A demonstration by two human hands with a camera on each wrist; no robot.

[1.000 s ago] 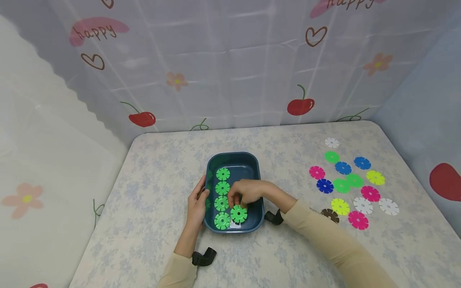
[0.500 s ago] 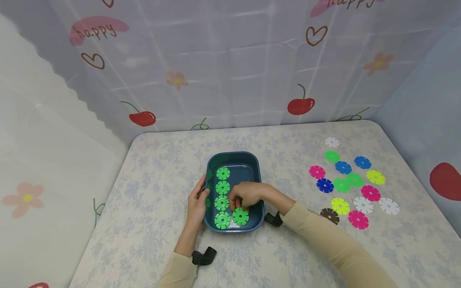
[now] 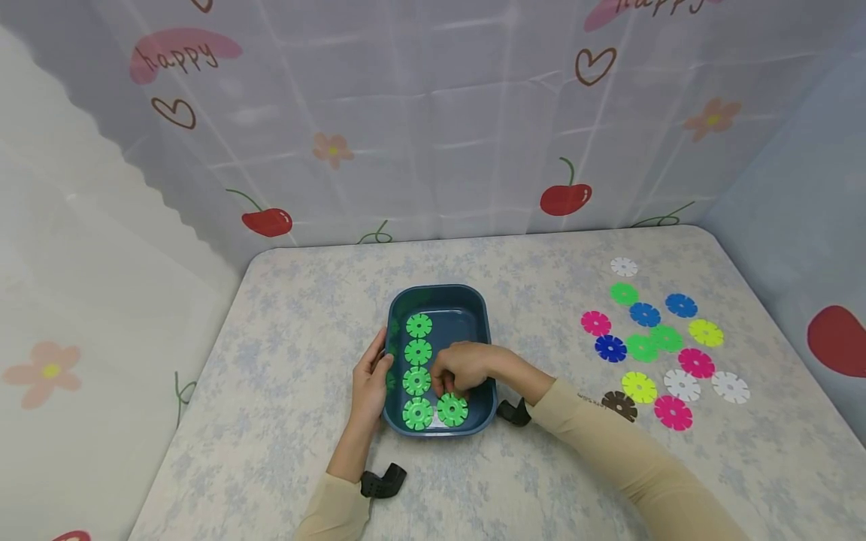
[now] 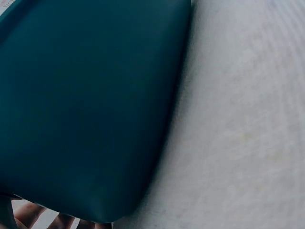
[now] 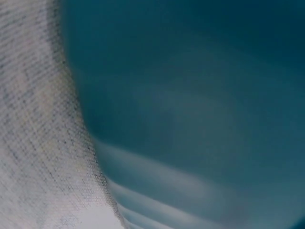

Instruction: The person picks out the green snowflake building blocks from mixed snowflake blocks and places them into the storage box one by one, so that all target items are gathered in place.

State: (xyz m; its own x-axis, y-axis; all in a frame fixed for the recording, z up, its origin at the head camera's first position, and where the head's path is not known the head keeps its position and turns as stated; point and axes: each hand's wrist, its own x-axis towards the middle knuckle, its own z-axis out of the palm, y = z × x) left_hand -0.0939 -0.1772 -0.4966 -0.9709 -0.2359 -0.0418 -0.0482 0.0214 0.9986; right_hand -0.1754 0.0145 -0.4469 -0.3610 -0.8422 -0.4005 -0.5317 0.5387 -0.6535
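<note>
A dark teal plastic tray stands mid-table. My left hand grips its left side, thumb on the rim and fingers against the outer wall; several of those fingers show at the bottom of the left wrist view. Inside the tray, green notched interlocking discs form a column along the left. Beside the nearest of them lies another green disc. My right hand reaches in over the right rim with curled fingers, pinching that disc at its far edge; the fingertips are partly hidden. The right wrist view holds only tray wall and tablecloth.
To the right on the patterned tablecloth lie several loose discs: pink, blue, green, yellow, white and brown. The brown one is close to the right sleeve.
My right hand has brought the green disc slightly toward me and right, down onto the tray floor beside the column's nearest disc. The left hand and the tray have stayed put.
</note>
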